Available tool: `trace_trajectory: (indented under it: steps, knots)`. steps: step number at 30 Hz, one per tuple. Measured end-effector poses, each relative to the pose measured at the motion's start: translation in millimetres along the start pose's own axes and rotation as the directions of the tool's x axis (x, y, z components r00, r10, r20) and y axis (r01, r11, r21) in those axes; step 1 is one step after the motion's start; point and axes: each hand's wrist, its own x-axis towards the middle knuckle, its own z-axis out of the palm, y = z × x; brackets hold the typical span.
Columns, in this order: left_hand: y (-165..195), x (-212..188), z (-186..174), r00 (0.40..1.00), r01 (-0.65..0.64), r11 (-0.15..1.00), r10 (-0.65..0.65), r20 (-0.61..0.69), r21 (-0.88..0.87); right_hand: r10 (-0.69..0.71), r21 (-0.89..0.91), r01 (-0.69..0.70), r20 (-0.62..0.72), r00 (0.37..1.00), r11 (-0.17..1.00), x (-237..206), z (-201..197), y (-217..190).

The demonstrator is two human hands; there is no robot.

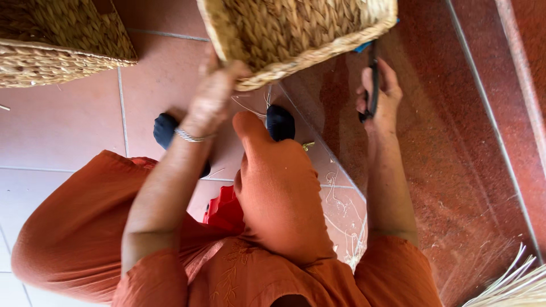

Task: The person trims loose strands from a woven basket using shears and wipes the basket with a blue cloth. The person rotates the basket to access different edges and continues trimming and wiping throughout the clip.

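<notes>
Overhead, we are gripping woven basket (pixel 296 34) rim with left hand (pixel 213 94), tilting it for access; right hand (pixel 378 96) fingers closing around black scissors (pixel 372 79) at basket's edge, above tiled floor (pixel 62 131).

The woven straw basket (pixel 296 34) in my left hand (pixel 213 94) is tan, tightly plaited, rim tilted down toward me; my fingers clamp its near edge. The black-handled scissors (pixel 372 79) stand upright in my right hand (pixel 380 96), tips touching the basket's rim just above that grip.
</notes>
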Motion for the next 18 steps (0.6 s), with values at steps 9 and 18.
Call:
trace_trajectory:
  steps: [9, 18]
  knots:
    - [25, -2, -107, 0.95, -0.118, 0.986, 0.078, 0.301, 0.12, 0.136, 0.132, -0.121, -0.11, 0.985, 0.984, 9, 9, 39]
    - [48, 74, -140, 0.756, -0.477, 0.875, 0.365, 0.543, 0.076, 0.044, -0.018, -0.05, -0.25, 0.967, 0.999, -92, -92, 29]
